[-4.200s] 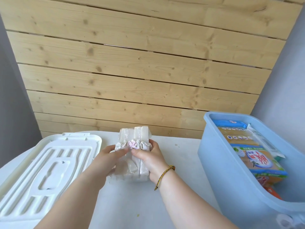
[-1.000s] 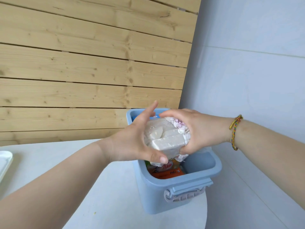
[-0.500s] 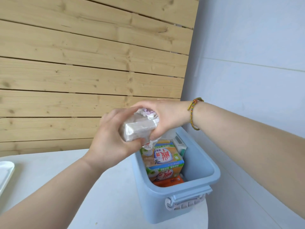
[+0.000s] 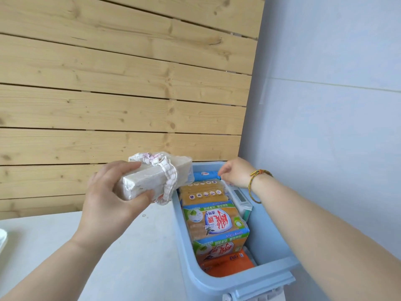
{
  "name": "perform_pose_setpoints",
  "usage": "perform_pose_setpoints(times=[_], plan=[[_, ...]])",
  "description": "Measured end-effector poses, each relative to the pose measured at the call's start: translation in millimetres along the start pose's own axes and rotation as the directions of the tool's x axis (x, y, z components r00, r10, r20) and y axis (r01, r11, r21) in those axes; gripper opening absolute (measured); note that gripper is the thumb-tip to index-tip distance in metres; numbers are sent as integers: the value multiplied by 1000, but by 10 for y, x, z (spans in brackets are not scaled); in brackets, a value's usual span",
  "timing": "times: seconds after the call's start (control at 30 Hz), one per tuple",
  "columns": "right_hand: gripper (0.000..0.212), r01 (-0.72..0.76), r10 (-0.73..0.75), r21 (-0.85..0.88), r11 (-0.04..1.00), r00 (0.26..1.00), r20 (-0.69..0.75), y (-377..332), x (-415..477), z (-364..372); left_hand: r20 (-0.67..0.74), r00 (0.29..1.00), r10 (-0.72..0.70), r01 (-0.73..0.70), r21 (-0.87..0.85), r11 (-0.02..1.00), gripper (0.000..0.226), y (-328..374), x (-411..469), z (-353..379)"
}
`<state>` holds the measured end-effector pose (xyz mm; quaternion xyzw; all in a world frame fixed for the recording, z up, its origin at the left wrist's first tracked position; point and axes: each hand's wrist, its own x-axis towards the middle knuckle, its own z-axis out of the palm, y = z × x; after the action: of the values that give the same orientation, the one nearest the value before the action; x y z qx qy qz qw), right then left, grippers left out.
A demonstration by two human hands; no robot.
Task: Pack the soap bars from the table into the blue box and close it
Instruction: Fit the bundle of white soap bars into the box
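My left hand (image 4: 108,198) grips a clear bag of white soap bars (image 4: 152,178), its crumpled mouth hanging over the side, held up beside the far left corner of the open blue box (image 4: 245,283). My right hand (image 4: 233,173), with a woven bracelet on the wrist, reaches into the far end of the box, fingers bent down onto the packs there. Inside the box lie an orange wrapped soap pack (image 4: 214,220), a blue packet (image 4: 205,175), a white and green carton (image 4: 240,197) and an orange packet (image 4: 227,262).
The box stands at the right end of the white table (image 4: 130,257), close to a pale wall (image 4: 336,105). A wooden slat wall (image 4: 119,83) runs behind. An edge of the white lid (image 4: 2,240) shows at the far left.
My right hand has let go of the bagged soap and moved into the far end of the box. My left hand alone now holds the bag, shifted slightly left of the box.
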<state>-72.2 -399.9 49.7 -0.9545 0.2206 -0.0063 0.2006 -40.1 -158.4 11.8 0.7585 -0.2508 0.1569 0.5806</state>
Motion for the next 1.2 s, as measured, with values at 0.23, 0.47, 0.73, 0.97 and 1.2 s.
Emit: perform_pose_setpoints(times=[0.23,0.47,0.73,0.97,1.2], plan=[[34,-48,59,-352,935,998,19,-137,301,146,-33,999,23,-22,25,999,45,-23,11,55],[21,-36,26,-374,927,999,-32,-118,368,202,-32,999,25,-23,67,998,53,-56,42,68],[29,22,-86,-145,989,889,-450,-144,334,-21,-43,999,-3,6,61,998,55,-69,35,99],[19,58,-151,-195,979,850,-505,-240,67,-482,-32,999,-38,41,66,997,43,-43,32,109],[37,57,-173,-244,968,858,-483,-176,-399,-333,-17,997,-72,73,88,993,51,95,16,94]])
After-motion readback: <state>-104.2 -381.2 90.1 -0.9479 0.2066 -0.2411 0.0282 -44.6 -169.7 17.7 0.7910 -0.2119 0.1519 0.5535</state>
